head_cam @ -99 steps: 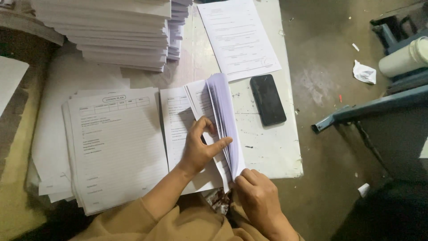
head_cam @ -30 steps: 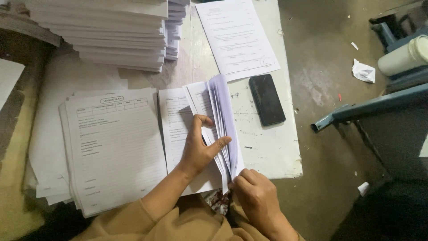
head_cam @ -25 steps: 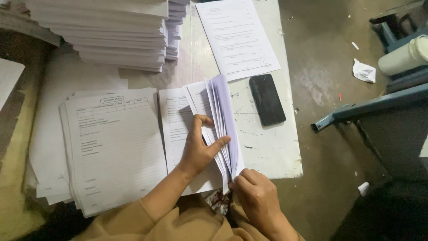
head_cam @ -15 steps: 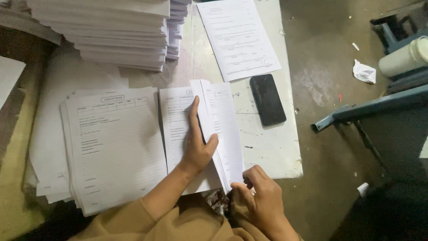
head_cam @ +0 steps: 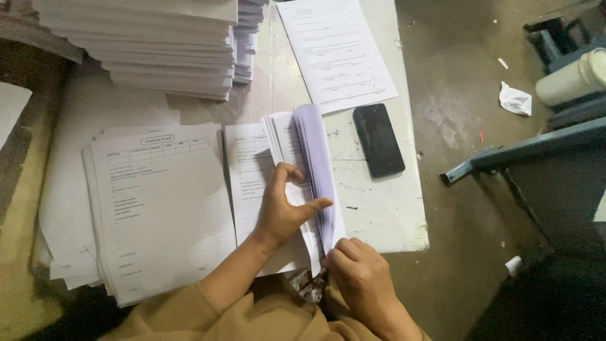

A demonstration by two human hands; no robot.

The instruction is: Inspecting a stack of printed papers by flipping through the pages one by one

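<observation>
A thick sheaf of printed white sheets (head_cam: pixel 315 165) stands fanned up on edge near the table's front. My left hand (head_cam: pixel 284 208) presses flat on the turned-over sheets (head_cam: pixel 247 170), its thumb stretched against the fanned pages. My right hand (head_cam: pixel 356 278) pinches the sheaf's near bottom corner at the table edge. Left of these lies a separate pile of printed forms (head_cam: pixel 161 208).
A tall stack of paper (head_cam: pixel 158 44) stands at the back left. A single printed sheet (head_cam: pixel 338 53) and a black phone (head_cam: pixel 377 139) lie on the white table (head_cam: pixel 385 215). To the right are a blue metal frame (head_cam: pixel 524 148), crumpled paper (head_cam: pixel 514 100) and a white roll (head_cam: pixel 574 77).
Half a second ago one sheet was being turned over to the left. Now my left thumb is back against the fanned pages and the sheaf is raised on edge again.
</observation>
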